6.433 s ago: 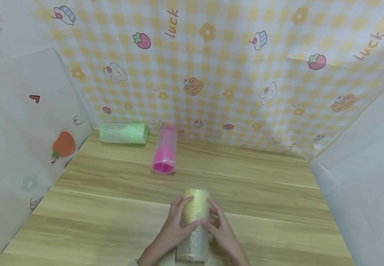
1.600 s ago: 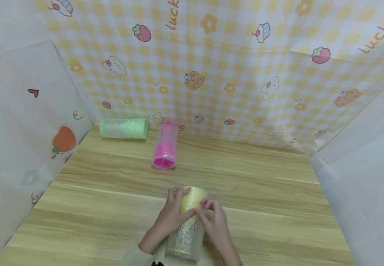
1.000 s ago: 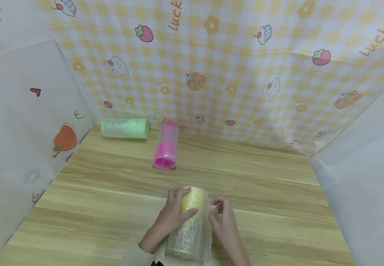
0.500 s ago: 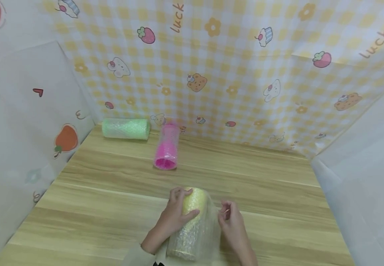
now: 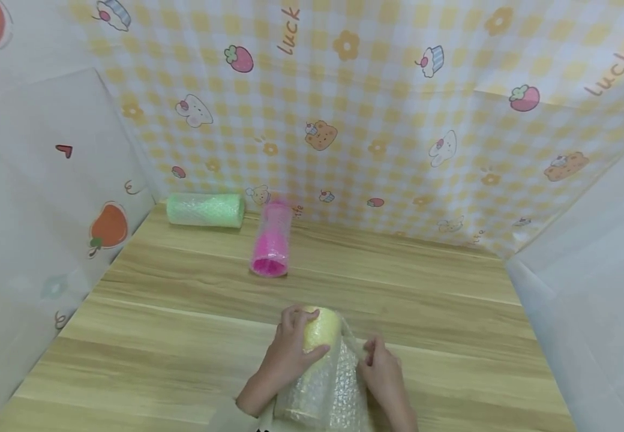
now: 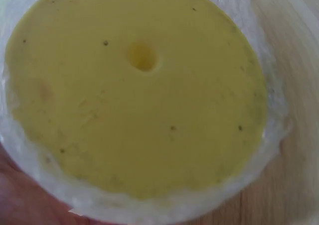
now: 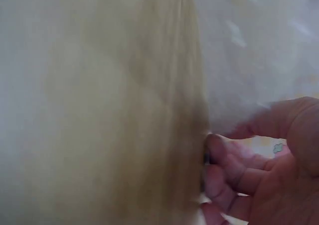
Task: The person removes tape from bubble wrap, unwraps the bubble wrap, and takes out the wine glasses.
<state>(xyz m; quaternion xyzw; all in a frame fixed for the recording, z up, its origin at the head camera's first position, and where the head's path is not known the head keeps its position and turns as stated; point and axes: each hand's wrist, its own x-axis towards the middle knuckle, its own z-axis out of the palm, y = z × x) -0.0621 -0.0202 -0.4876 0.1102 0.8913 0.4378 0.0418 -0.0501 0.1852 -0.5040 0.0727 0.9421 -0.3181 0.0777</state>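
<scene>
Bubble wrap: right hand pinches right edge, left hand grips yellow cylinder. Likely unwrapping; next needs steady left hold.

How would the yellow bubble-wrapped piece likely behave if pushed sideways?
The yellow piece would probably roll, given its rounded body and circular end. The bubble wrap at the right hand looks thin and floppy, so it might slow that roll. Its shine suggests the wrapped sides may be slippery.
</scene>
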